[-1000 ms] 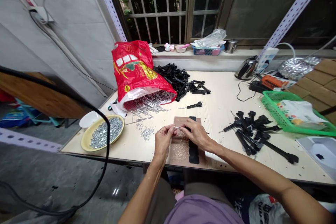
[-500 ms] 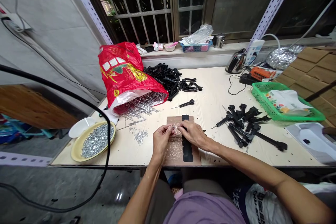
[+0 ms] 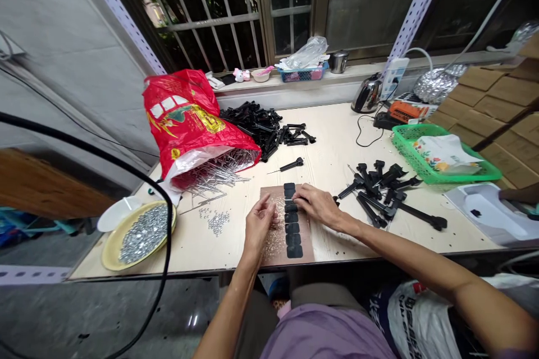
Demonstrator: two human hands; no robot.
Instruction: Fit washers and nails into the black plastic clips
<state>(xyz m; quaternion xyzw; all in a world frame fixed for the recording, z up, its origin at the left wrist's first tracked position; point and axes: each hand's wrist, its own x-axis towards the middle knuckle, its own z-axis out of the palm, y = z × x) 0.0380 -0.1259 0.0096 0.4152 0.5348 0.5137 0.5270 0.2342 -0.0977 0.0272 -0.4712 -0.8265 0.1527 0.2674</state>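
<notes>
A brown board [image 3: 305,238] with a column of black slots [image 3: 291,228] lies at the table's near edge. My left hand [image 3: 257,226] rests on its left part, fingers curled and pinched together; what they hold is too small to make out. My right hand [image 3: 315,206] lies on the board's upper right, fingertips pressed at the second black slot, apparently pinching a thin metal pin that I can barely see. A small scatter of silver bits [image 3: 218,220] lies left of the board.
A red bag [image 3: 189,123] spills metal pins at the left. Behind it is a heap of black parts [image 3: 256,123]. Finished black-handled pieces [image 3: 379,193] lie right of the board. A yellow plate [image 3: 110,247] of silver bits, a green basket [image 3: 404,148] and a kettle [image 3: 367,94] stand around.
Both hands have come down from holding a pin between them above the board; they now rest on the board, the right at the black slots. The camera swung rightward.
</notes>
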